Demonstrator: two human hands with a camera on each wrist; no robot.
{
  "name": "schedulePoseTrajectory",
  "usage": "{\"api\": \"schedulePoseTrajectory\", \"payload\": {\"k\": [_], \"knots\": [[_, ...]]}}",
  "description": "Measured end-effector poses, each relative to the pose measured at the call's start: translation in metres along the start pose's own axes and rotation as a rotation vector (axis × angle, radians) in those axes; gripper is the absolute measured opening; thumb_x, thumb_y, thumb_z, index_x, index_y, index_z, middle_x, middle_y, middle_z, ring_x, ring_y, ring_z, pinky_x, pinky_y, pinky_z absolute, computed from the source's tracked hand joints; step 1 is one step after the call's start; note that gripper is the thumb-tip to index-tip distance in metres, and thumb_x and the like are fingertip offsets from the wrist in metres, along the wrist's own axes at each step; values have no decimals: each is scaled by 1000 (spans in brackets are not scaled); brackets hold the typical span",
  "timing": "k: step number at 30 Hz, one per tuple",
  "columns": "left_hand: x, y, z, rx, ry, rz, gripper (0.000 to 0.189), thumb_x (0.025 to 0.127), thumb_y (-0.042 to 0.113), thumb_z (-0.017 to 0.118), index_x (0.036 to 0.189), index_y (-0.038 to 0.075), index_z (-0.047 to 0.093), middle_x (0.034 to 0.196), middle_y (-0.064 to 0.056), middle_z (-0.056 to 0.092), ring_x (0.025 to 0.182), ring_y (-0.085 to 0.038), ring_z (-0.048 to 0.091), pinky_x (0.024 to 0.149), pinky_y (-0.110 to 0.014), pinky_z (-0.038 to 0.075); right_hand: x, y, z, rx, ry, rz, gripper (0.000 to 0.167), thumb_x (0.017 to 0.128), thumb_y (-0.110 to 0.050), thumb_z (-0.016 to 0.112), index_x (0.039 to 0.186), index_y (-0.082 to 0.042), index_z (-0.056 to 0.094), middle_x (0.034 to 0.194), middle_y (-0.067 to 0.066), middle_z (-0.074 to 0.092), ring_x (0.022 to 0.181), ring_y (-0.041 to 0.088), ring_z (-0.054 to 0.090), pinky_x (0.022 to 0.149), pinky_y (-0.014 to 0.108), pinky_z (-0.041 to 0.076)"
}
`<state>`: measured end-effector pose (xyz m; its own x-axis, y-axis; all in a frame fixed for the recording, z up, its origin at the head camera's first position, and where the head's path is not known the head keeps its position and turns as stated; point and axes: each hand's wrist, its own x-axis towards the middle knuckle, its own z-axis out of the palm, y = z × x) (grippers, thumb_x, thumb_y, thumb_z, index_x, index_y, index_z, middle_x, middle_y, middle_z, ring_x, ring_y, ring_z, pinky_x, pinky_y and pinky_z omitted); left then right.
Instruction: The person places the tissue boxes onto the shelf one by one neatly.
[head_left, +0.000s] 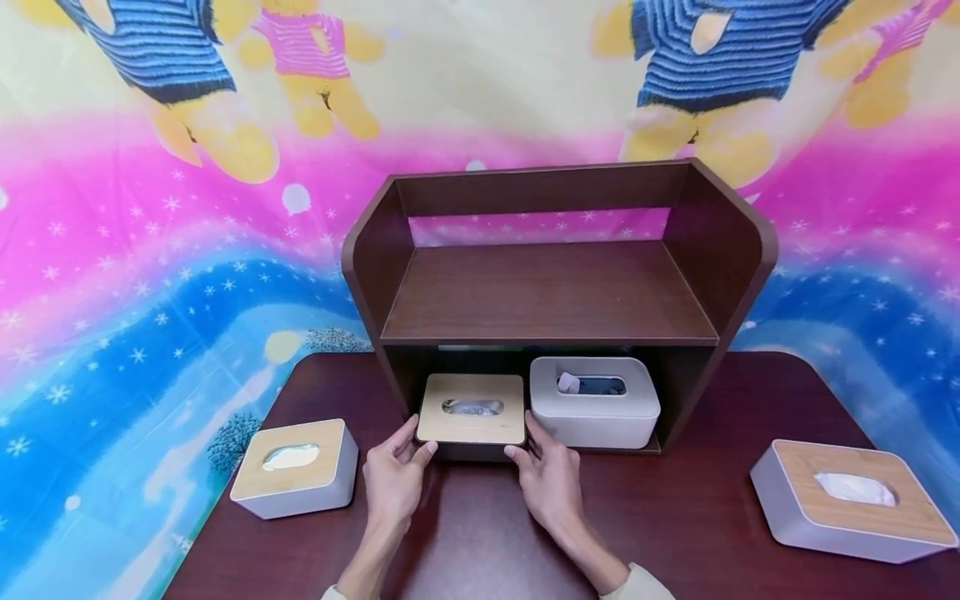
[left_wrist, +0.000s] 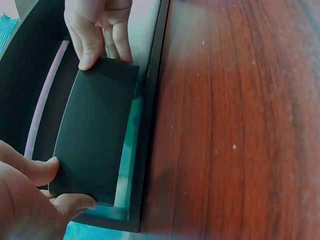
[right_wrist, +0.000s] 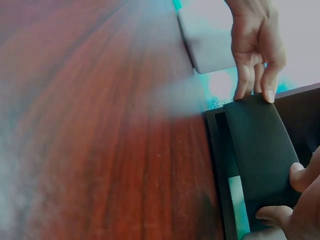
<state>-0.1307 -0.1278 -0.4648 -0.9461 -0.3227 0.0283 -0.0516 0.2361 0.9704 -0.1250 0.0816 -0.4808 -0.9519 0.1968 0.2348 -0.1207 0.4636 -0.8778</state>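
A tissue box with a light wooden lid [head_left: 471, 428] and dark sides sits at the left of the shelf unit's lower compartment, its near side at the front edge. My left hand [head_left: 393, 479] grips its left end, thumb at the near corner of the lid. At the opposite end, my right hand [head_left: 552, 483] holds it the same way. Both wrist views show the dark side [left_wrist: 95, 135] between the two hands, with a gap under it above the shelf. Beside it, close to my right fingers, stands a pale grey tissue box [head_left: 600, 425] with an oval slot.
The dark brown shelf unit [head_left: 551, 292] stands on the reddish-brown table [head_left: 495, 533]. A white tissue box with a wooden lid [head_left: 300, 467] lies at the left, and a similar white one [head_left: 855, 500] at the right. A printed cloth [head_left: 150, 250] hangs behind.
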Motion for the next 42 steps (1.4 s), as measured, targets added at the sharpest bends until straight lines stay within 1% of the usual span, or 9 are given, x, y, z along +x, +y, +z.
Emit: {"api": "schedulePoseTrajectory", "payload": {"k": [5, 11, 18, 24, 26, 30, 33, 38, 42], "knots": [[5, -5, 5, -30, 36, -10, 50, 93, 0, 80, 142, 10, 71, 142, -16, 69, 132, -35, 66, 108, -44, 55, 3, 1, 5, -61, 55, -17, 60, 91, -11, 86, 147, -2, 64, 136, 20, 70, 121, 26, 72, 95, 45, 64], [11, -8, 12, -40, 75, -7, 48, 92, -1, 80, 139, 8, 73, 139, -17, 71, 130, -37, 67, 107, -44, 56, 8, 3, 11, -41, 54, -22, 58, 92, -6, 84, 146, 2, 63, 137, 25, 68, 119, 29, 72, 93, 42, 64], [13, -11, 19, -77, 73, -6, 48, 93, -3, 79, 140, 3, 71, 140, -24, 68, 131, -43, 66, 107, -45, 56, 13, 6, 15, -29, 47, -24, 56, 93, -3, 81, 145, 6, 63, 136, 29, 68, 120, 35, 73, 96, 43, 63], [16, -8, 19, -1, 66, -7, 49, 94, 0, 78, 142, 7, 71, 140, -20, 70, 130, -40, 68, 108, -49, 57, 15, 5, 14, -41, 25, 0, 57, 95, -6, 81, 148, 4, 61, 138, 27, 68, 121, 34, 72, 99, 44, 62], [17, -7, 20, 25, 64, -8, 49, 95, 1, 78, 143, 8, 70, 140, -19, 70, 129, -39, 69, 109, -49, 57, 16, 4, 14, -46, 26, -9, 56, 95, -6, 80, 147, 4, 62, 137, 28, 68, 120, 35, 73, 99, 45, 62], [18, -7, 21, 47, 64, -21, 49, 96, 2, 78, 143, 9, 70, 140, -18, 70, 129, -37, 69, 109, -49, 57, 16, 5, 13, -59, 26, -10, 55, 95, -5, 80, 147, 4, 62, 137, 28, 68, 117, 35, 74, 98, 46, 62], [18, -7, 21, 52, 52, -15, 49, 96, 2, 78, 144, 9, 69, 142, -18, 69, 130, -37, 69, 109, -49, 57, 16, 5, 13, -75, 25, -3, 55, 95, -5, 80, 147, 3, 63, 137, 27, 69, 117, 34, 74, 98, 46, 62], [18, -6, 20, 70, 38, 3, 50, 97, 3, 77, 146, 9, 68, 143, -17, 69, 130, -36, 69, 109, -49, 57, 15, 3, 10, -41, -4, 0, 56, 96, -4, 79, 148, 5, 60, 139, 30, 67, 124, 37, 71, 99, 43, 62], [16, -5, 16, 83, 25, 8, 53, 96, 5, 78, 147, 7, 66, 144, -20, 67, 129, -40, 69, 109, -51, 57, 12, 0, 5, 1, -48, 8, 58, 96, -3, 78, 150, 7, 57, 141, 31, 65, 128, 40, 69, 101, 42, 60]]}}
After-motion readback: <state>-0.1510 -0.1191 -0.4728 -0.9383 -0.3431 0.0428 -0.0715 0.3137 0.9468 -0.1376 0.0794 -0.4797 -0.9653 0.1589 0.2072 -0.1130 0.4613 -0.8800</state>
